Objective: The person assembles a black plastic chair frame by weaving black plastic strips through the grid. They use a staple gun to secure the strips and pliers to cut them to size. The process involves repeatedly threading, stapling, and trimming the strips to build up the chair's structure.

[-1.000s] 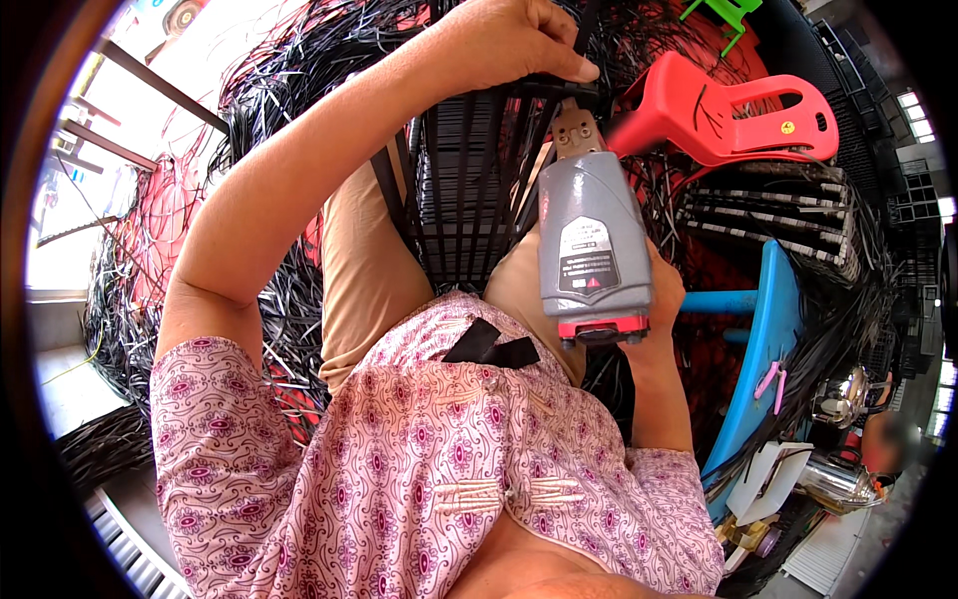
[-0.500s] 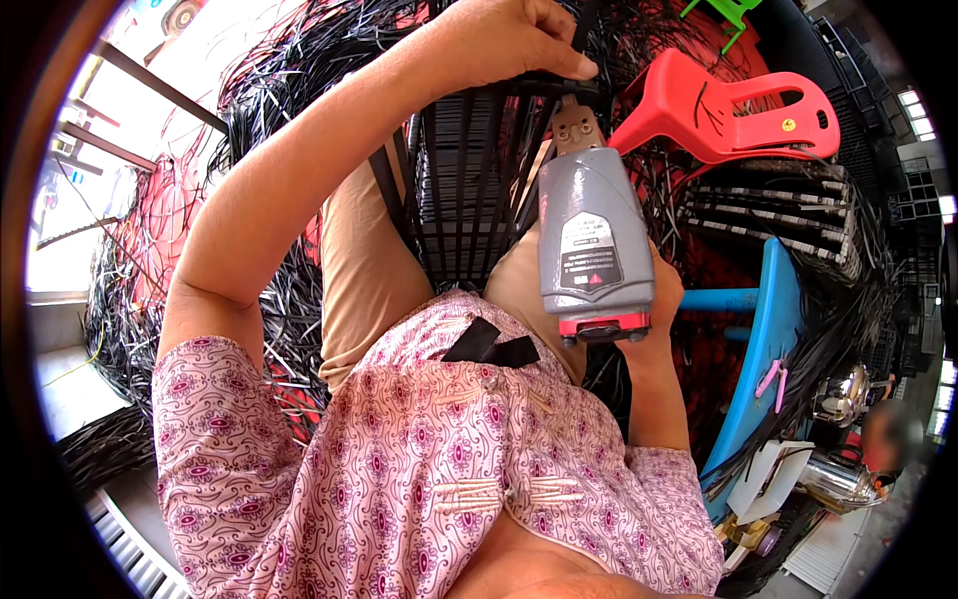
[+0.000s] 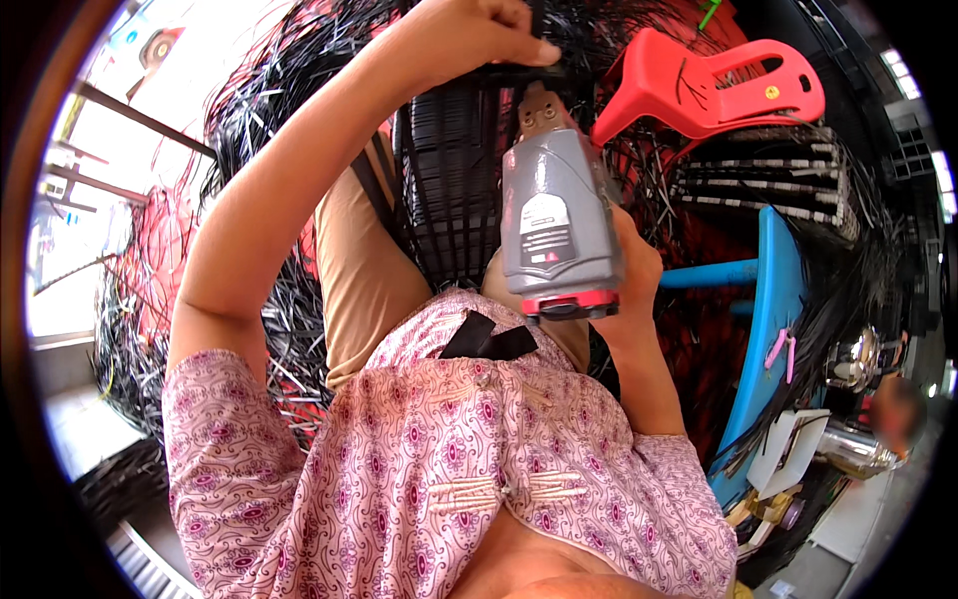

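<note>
My right hand (image 3: 637, 262) is wrapped round a grey and red power tool (image 3: 554, 215), shaped like a staple gun; the body hides most of the fingers. The tool's metal nose (image 3: 541, 110) points away from me at the top edge of a black woven frame (image 3: 444, 150) between my knees. Whether the nose touches that edge I cannot tell. Just left of the nose, my left hand (image 3: 474, 40) is closed at the same edge, thumb and fingers pinching a black plastic strip (image 3: 538, 18). Long black strips hang down along the frame.
A red plastic chair (image 3: 714, 85) lies at the far right, above a black-and-white woven piece (image 3: 768, 175). Nearer stands a blue stool (image 3: 763, 329) on its side, with pink snips (image 3: 778, 351) on it. Heaps of loose black strips (image 3: 259, 120) cover the left floor.
The tool and my right hand have shifted left and slightly away from me. My left hand has also moved a little left, still closed at the frame's edge.
</note>
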`<state>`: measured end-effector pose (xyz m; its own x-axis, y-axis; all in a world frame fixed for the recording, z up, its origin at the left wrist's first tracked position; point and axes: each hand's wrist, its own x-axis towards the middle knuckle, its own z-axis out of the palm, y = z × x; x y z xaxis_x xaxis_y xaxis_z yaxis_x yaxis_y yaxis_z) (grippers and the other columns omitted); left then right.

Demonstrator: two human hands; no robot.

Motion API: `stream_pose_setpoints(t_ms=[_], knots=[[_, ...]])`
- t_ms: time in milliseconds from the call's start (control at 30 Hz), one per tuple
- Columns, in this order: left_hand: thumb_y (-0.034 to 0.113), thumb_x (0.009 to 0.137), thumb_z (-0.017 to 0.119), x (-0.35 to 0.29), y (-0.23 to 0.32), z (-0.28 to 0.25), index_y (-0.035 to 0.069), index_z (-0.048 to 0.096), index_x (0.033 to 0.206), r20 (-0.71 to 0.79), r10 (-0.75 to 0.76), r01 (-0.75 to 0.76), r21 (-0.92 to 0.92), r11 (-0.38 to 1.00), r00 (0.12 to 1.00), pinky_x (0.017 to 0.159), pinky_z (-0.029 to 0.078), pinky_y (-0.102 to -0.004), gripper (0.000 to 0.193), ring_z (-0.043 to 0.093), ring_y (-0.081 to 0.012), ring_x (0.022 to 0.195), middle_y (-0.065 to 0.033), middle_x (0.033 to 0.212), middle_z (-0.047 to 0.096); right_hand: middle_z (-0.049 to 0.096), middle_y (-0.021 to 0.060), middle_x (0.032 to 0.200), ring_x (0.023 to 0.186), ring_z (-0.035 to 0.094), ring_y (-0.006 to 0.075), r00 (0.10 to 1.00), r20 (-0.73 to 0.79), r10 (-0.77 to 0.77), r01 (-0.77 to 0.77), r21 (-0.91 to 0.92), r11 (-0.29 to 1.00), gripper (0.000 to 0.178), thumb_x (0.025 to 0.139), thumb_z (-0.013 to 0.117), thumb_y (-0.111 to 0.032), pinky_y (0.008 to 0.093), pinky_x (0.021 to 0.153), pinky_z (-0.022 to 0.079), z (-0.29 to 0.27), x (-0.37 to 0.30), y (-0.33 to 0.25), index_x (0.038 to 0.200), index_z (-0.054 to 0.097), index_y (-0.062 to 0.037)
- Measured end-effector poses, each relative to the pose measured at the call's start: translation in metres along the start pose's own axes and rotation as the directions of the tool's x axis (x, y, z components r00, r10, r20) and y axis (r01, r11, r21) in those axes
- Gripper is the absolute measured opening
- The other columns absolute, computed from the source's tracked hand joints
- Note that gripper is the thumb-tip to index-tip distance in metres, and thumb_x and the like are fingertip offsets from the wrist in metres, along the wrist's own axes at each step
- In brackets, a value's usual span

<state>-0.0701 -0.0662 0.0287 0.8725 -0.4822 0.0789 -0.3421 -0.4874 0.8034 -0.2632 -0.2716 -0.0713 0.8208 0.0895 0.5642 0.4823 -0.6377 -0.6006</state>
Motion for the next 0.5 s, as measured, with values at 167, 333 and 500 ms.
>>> stream_pose_setpoints(t_ms=[167, 333, 500], knots=[[0.027, 0.087, 0.076, 0.006, -0.012, 0.006, 0.002, 0.06, 0.071, 0.007, 0.259, -0.257, 0.137, 0.957, 0.966, 0.061, 0.037, -0.0277, 0.034, 0.043, -0.0072, 0.064, 0.0019, 0.065, 0.047, 0.069, 0.0063, 0.098, 0.084, 0.067, 0.0164, 0.943, -0.207, 0.261, -0.234, 0.144, 0.961, 0.045, 0.077, 0.084, -0.011, 0.033, 0.077, 0.055, -0.029, -0.02, 0.007, 0.114, 0.062, 0.0017], [0.016, 0.09, 0.068, -0.007, -0.011, 0.006, 0.001, 0.064, 0.088, -0.001, 0.261, -0.26, 0.095, 0.961, 0.965, 0.073, 0.04, -0.0259, 0.016, 0.051, -0.0088, 0.077, -0.001, 0.079, 0.058, 0.061, 0.0021, 0.078, 0.062, 0.057, 0.008, 0.67, -0.27, 0.692, -0.442, 0.604, 0.663, 0.038, 0.08, 0.081, -0.011, 0.0256, 0.057, 0.046, -0.099, -0.016, 0.019, 0.11, 0.058, -0.0028], [0.007, 0.078, 0.076, -0.009, -0.009, 0.016, 0.0, 0.065, 0.095, 0.004, 0.36, -0.357, 0.145, 0.923, 0.933, 0.075, 0.046, -0.0299, 0.021, 0.057, -0.0138, 0.078, -0.003, 0.085, 0.063, 0.062, 0.0092, 0.098, 0.082, 0.062, 0.015, 0.531, -0.57, 0.627, -0.475, 0.412, 0.777, 0.089, 0.077, 0.072, -0.006, 0.031, 0.072, 0.053, -0.168, -0.046, 0.067, 0.154, 0.029, 0.0002]])
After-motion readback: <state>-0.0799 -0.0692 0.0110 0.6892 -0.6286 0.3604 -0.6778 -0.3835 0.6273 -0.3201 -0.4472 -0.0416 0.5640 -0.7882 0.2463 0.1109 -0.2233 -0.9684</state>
